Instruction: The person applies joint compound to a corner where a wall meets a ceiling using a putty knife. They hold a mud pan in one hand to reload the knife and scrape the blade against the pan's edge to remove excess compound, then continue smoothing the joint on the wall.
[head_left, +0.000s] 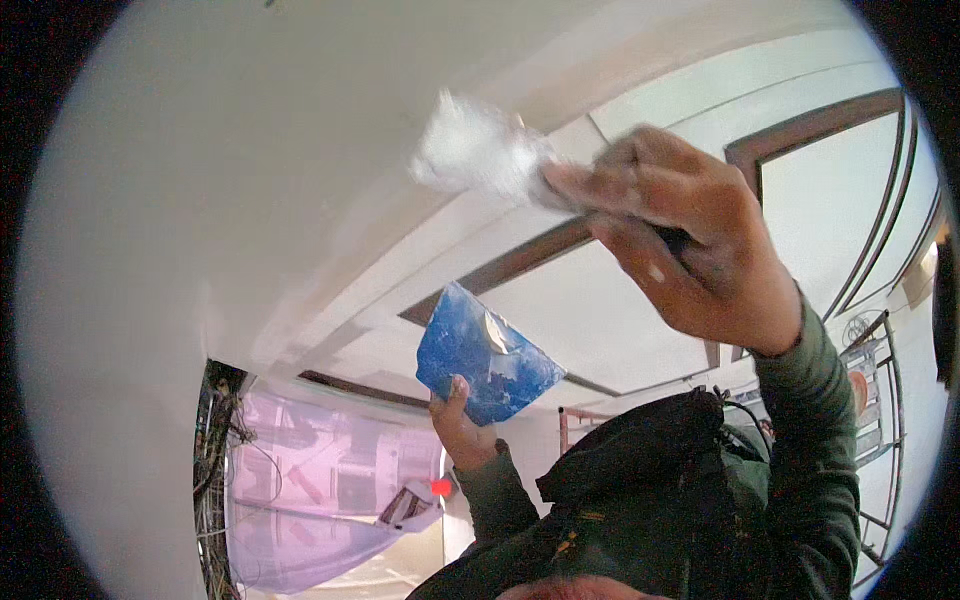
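My right hand (pixel 700 235) is raised high, its fingers closed on the handle end of a putty knife (pixel 475 150). The knife's blade is pale and smeared by motion; it lies against or close to the white plastered surface (pixel 270 180), and I cannot tell whether it touches. Lower down, my left hand (pixel 462 430) grips the bottom edge of a flat blue plate (pixel 455 350), thumb over its face. A dab of off-white putty (pixel 497 338) sits on that plate, and whitish smears mark the blue around it.
Dark brown trim (pixel 510 258) frames pale panels overhead. A bundle of cables (pixel 215 440) hangs at the lower left beside translucent pinkish sheeting (pixel 330 470). Metal scaffold frames (pixel 885 430) stand at the right. A dark garment (pixel 640 470) fills the lower middle.
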